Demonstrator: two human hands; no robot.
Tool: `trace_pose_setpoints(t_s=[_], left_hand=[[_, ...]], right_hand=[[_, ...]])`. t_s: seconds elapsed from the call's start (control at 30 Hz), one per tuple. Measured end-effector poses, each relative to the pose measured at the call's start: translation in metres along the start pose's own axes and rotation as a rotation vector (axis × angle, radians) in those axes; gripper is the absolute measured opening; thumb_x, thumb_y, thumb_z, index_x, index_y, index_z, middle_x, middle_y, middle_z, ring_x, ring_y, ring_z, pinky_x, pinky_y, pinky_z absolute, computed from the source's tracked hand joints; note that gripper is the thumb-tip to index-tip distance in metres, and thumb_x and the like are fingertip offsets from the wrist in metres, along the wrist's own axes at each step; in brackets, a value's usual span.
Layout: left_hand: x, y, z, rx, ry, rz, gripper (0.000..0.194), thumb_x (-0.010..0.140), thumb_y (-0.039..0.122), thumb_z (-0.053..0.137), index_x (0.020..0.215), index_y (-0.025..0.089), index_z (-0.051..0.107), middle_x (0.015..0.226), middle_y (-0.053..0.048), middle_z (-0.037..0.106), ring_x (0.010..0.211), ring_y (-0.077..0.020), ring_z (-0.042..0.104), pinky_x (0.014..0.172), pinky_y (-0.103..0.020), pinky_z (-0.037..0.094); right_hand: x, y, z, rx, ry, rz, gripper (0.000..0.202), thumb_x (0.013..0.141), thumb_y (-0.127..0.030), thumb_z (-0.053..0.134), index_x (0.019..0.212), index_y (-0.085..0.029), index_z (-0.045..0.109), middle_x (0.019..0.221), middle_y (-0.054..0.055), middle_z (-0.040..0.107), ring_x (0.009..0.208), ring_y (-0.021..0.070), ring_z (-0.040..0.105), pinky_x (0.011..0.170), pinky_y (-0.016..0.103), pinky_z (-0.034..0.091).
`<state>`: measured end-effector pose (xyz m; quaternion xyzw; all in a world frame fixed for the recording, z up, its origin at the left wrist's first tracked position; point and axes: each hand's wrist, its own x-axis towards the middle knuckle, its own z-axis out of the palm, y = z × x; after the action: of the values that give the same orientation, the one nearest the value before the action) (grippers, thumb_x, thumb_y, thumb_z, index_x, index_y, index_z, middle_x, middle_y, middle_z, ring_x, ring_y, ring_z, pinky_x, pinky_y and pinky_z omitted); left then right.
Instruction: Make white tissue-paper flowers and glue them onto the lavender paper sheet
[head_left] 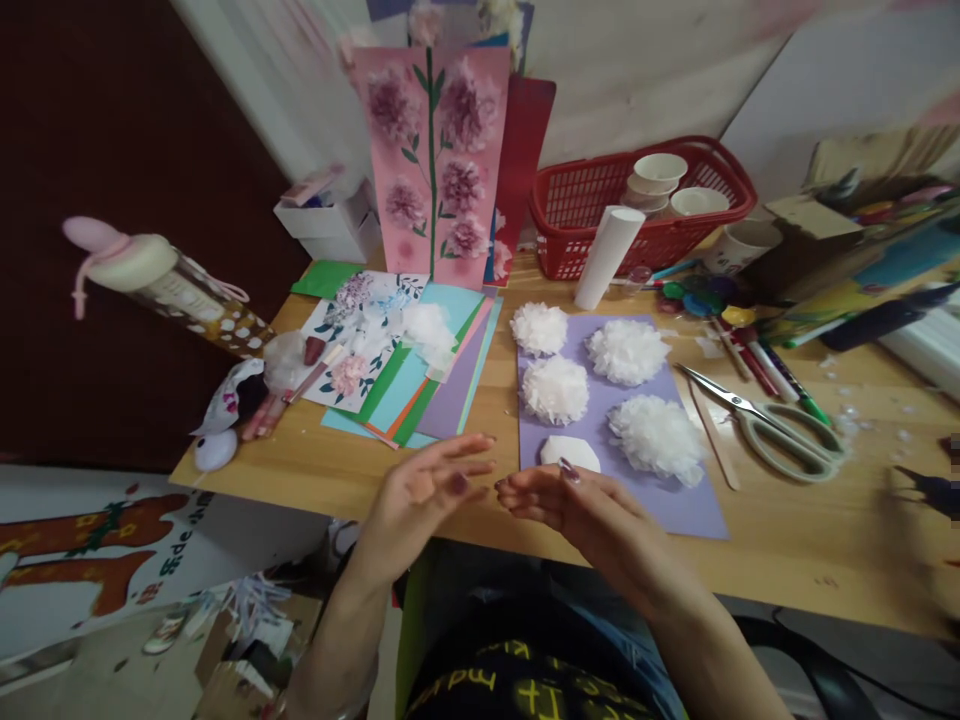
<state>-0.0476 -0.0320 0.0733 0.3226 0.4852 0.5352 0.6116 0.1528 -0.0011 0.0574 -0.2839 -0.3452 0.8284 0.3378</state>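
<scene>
My left hand (420, 500) hovers over the front edge of the wooden table, palm turned inward, its fingers spread and holding nothing. Facing it, my right hand (581, 510) is stretched out with nothing visible in it, above the near left corner of a purple paper sheet (592, 400). Fluffy white paper flowers lie on that sheet: a large one (658, 438) at the near right, another (627, 351) behind it, and two more (555, 390) (538, 329) on the left. Just beyond my right fingers is a flat white many-sided paper stack (570, 454), partly hidden by them.
Scissors (772, 425) and a wooden stick (712, 432) lie right of the sheet, near several markers (780, 385). Behind stand a white roll (609, 258), a red basket (570, 225) with paper cups and a pink flower card (409, 160). Coloured papers (450, 400) and a bottle (172, 285) are left.
</scene>
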Motion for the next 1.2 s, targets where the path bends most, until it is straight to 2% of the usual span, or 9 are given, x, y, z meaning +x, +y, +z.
trace_pose_setpoints(t_s=[0.1,0.27,0.37,0.5,0.67,0.83,1.0,1.07,1.2], left_hand=[[-0.007,-0.004,0.007,0.176,-0.086,-0.062,0.034,0.075,0.027,0.083,0.109,0.026,0.079,0.107,-0.007,0.08,0.09,-0.0207,0.076,0.071,-0.024,0.063],[-0.005,0.003,0.003,0.357,0.046,-0.075,0.013,0.074,0.016,0.078,0.084,0.023,0.084,0.071,-0.002,0.081,0.058,-0.0136,0.073,0.054,-0.018,0.06],[-0.002,0.012,-0.012,0.24,0.232,-0.031,0.01,0.065,0.017,0.086,0.074,0.017,0.083,0.064,-0.005,0.079,0.054,-0.0124,0.072,0.053,-0.014,0.059],[-0.001,0.017,-0.032,0.031,0.52,0.039,0.031,0.047,0.03,0.097,0.07,0.015,0.08,0.061,-0.005,0.078,0.048,-0.0095,0.07,0.046,-0.009,0.054],[0.0,0.012,-0.037,-0.088,0.609,0.05,0.042,0.034,0.036,0.099,0.064,0.016,0.077,0.06,-0.002,0.078,0.046,-0.007,0.069,0.044,-0.006,0.051],[0.001,0.011,-0.037,-0.128,0.589,0.062,0.042,0.042,0.035,0.098,0.074,0.015,0.079,0.068,-0.006,0.08,0.054,-0.0126,0.073,0.047,-0.012,0.056],[-0.007,0.017,-0.045,-0.129,0.64,0.17,0.038,0.036,0.033,0.099,0.063,0.018,0.077,0.061,-0.002,0.078,0.049,-0.0124,0.071,0.046,-0.013,0.056],[-0.011,0.019,-0.046,-0.124,0.655,0.193,0.038,0.03,0.032,0.1,0.056,0.02,0.075,0.056,0.0,0.076,0.045,-0.0112,0.069,0.044,-0.013,0.055],[-0.023,0.021,-0.042,-0.121,0.595,0.163,0.039,0.025,0.031,0.101,0.05,0.021,0.073,0.047,0.0,0.07,0.039,-0.0107,0.064,0.038,-0.014,0.051]], right_hand=[[0.001,0.0,0.001,0.061,-0.054,-0.012,0.03,0.092,-0.047,0.064,0.103,-0.023,0.079,0.113,0.007,0.077,0.102,0.0184,0.072,0.095,0.03,0.055],[-0.002,-0.004,-0.002,0.023,-0.054,0.092,0.031,0.091,-0.048,0.065,0.101,-0.022,0.08,0.111,0.01,0.077,0.095,0.0193,0.075,0.089,0.032,0.059],[-0.005,-0.004,-0.005,-0.121,0.012,0.056,0.031,0.09,-0.049,0.064,0.1,-0.024,0.08,0.11,0.009,0.078,0.094,0.0174,0.075,0.086,0.027,0.058],[-0.007,-0.001,-0.005,-0.51,0.105,-0.12,0.018,0.086,-0.034,0.071,0.101,-0.031,0.079,0.111,0.004,0.078,0.103,0.0151,0.072,0.09,0.023,0.056],[-0.001,0.008,0.001,-0.657,0.193,-0.167,0.006,0.075,-0.03,0.078,0.071,-0.025,0.08,0.07,0.002,0.079,0.065,0.0138,0.073,0.061,0.019,0.056],[-0.001,0.019,0.002,-0.823,0.174,-0.169,0.033,0.082,-0.038,0.074,0.056,-0.018,0.066,0.048,0.001,0.066,0.043,0.0104,0.058,0.04,0.017,0.04],[-0.004,0.028,0.0,-0.982,-0.124,-0.334,0.017,0.096,-0.026,0.057,0.095,-0.02,0.073,0.084,0.005,0.078,0.075,0.0143,0.072,0.066,0.023,0.054],[-0.001,0.029,0.005,-0.99,-0.064,-0.398,0.024,0.096,-0.027,0.058,0.118,-0.02,0.066,0.085,0.004,0.077,0.073,0.0143,0.072,0.066,0.023,0.055],[0.022,0.026,0.019,-1.273,0.182,-0.338,0.074,0.091,-0.029,0.066,0.153,-0.015,0.029,0.076,0.001,0.074,0.05,0.0157,0.064,0.048,0.025,0.046]])
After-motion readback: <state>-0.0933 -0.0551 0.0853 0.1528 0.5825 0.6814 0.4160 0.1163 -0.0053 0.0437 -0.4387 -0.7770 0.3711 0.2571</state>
